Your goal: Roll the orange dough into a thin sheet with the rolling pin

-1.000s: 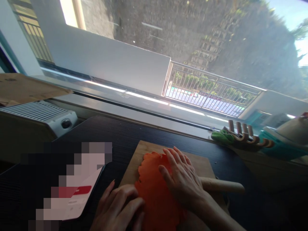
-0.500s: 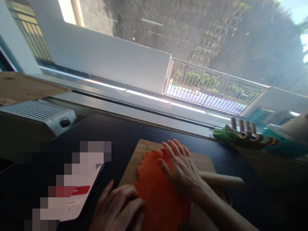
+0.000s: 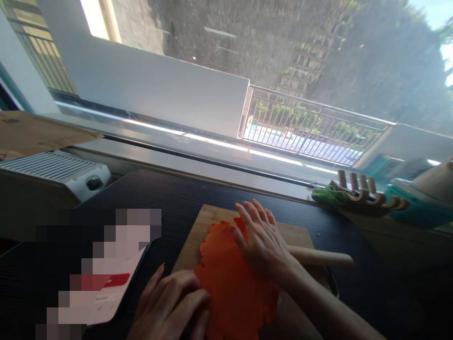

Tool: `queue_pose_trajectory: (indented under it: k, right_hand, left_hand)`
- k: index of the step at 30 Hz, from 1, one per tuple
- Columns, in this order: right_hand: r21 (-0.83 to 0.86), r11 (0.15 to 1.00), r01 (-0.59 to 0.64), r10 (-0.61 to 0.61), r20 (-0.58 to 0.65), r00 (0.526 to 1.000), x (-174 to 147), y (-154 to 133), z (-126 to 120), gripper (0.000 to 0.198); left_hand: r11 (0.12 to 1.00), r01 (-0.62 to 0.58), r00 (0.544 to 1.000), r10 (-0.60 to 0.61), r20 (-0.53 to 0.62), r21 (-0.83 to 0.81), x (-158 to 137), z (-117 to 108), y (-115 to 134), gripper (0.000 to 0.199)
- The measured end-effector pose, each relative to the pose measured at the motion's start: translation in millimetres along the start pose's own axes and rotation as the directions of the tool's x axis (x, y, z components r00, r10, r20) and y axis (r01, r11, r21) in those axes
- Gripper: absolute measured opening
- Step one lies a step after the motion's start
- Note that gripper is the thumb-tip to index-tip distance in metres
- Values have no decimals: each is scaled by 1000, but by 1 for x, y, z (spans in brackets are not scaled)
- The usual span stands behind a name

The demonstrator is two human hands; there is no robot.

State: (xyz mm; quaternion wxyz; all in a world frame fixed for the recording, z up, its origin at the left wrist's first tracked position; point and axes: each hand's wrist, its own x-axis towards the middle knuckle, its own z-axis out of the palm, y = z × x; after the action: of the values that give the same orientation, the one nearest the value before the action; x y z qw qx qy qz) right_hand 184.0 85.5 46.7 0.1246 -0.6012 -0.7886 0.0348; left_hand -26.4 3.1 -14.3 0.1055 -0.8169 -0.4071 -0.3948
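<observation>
A flat orange sheet of dough [image 3: 230, 269] with a ragged, wavy edge lies over a wooden board [image 3: 194, 236]. My left hand [image 3: 173, 302] is at the sheet's left edge, with bent fingers and the thumb side closed in on that edge; the fingertips are partly hidden. Flat and spread, my right hand [image 3: 264, 241] rests on the upper right of the sheet, near a redder patch [image 3: 239, 224] by its thumb. A wooden rolling pin [image 3: 322, 256] sticks out to the right from behind my right wrist.
The dark table [image 3: 170, 198] carries a phone [image 3: 116, 288], partly pixelated, on the left. Beyond it stands a white slatted appliance [image 3: 88, 177] under brown paper [image 3: 42, 134]. A green cloth [image 3: 329, 194], a wooden rack [image 3: 368, 191] and a teal bin [image 3: 417, 208] are by the window at right.
The view has shifted very slightly, so things sit a little further left. Both hands keep nearly the same places on the dough.
</observation>
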Motion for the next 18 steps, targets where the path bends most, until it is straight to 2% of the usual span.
queue_pose_trajectory:
  k: [4,7,10,13,16,18]
  right_hand:
    - [-9,990,-141,140,-40,989,71,18,5,55]
    - [-22,986,-166,163,-92,982,93,28,-2,46]
    - [-14,992,-123,119,-171,978,67,42,-17,37]
    - [-52,992,-114,105,-146,984,18,59,-24,44]
    - [-104,992,-78,62,-147,987,-16,70,-19,43]
    - [-112,990,-85,65,-168,984,-23,74,-14,41]
  left_hand:
    - [996,54,998,-57,33,77,4,-7,0,25]
    - [964,158,987,-163,2,215,4,-16,-4,32]
    - [940,142,988,-151,6,310,4,-23,-7,33]
    - [933,111,988,-142,65,343,8,-22,-2,34]
    - [935,176,973,-213,89,307,18,-14,9,29]
    - [929,260,951,-294,98,262,27,-9,17,24]
